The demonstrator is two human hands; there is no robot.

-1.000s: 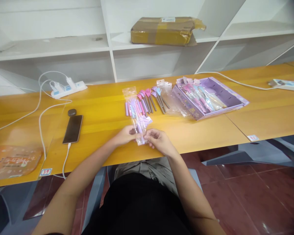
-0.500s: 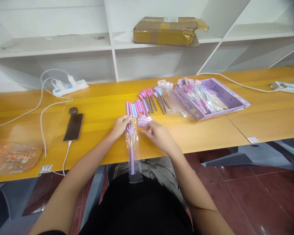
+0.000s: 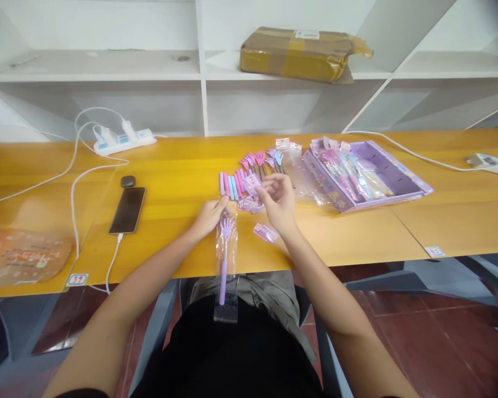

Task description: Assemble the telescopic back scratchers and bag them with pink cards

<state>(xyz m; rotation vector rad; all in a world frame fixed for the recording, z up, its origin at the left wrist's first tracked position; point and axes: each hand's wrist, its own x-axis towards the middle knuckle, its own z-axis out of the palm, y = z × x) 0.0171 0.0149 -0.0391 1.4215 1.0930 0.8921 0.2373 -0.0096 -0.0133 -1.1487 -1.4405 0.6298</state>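
Note:
My left hand pinches the top of a clear plastic bag, which hangs past the table edge toward my lap. Inside the bag lies a purple back scratcher with a hand-shaped head. Between the thumb and fingers of my right hand is a small pink-purple card, raised above the table. More such cards lie under it, and others rest nearer to me. Just beyond are several coloured handle tubes in a row and several back scratcher heads on metal rods, partly behind my right hand.
A purple box holding bagged back scratchers stands to the right, with empty clear bags beside it. Leftward are a phone on a cable, a small dark case and a power strip. A taped carton sits on the shelf.
My right hand has lifted a card from the table and moved up and away from me. Some cards now lie apart, nearer the table edge. My left hand still holds the bag.

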